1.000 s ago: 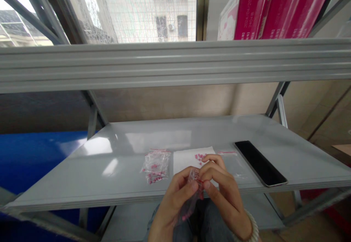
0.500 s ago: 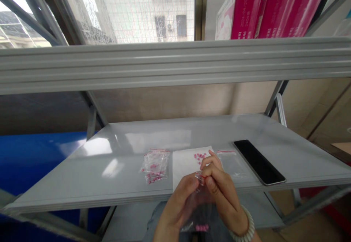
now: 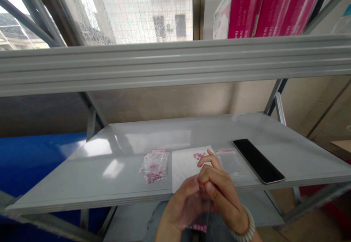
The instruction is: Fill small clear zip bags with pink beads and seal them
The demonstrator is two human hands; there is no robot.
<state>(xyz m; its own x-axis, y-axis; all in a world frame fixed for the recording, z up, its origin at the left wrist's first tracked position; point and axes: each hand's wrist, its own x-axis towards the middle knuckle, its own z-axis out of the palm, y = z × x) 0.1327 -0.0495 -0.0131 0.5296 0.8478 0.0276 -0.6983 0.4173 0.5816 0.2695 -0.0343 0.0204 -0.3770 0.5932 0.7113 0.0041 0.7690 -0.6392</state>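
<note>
My left hand (image 3: 179, 207) and my right hand (image 3: 222, 194) together pinch the top of a small clear zip bag (image 3: 201, 209) with a red seal line. Pink beads sit at the bag's bottom, hanging below the shelf's front edge. Just beyond my fingers a white paper sheet (image 3: 185, 167) lies on the grey shelf (image 3: 115, 176) with a small heap of loose pink beads (image 3: 199, 155) on it. Left of the sheet lies a pile of filled bead bags (image 3: 154, 166). To the right of the sheet an empty clear bag (image 3: 231, 161) lies flat.
A black phone (image 3: 257, 160) lies face up near the shelf's right front. An upper grey shelf beam (image 3: 175, 64) spans the view, with pink boxes (image 3: 263, 8) on top. A window is behind; a blue surface (image 3: 33, 158) is at lower left.
The bag has swung down to hang upright between my hands, and the beads have dropped to its bottom. Both hands shifted slightly lower and nearer.
</note>
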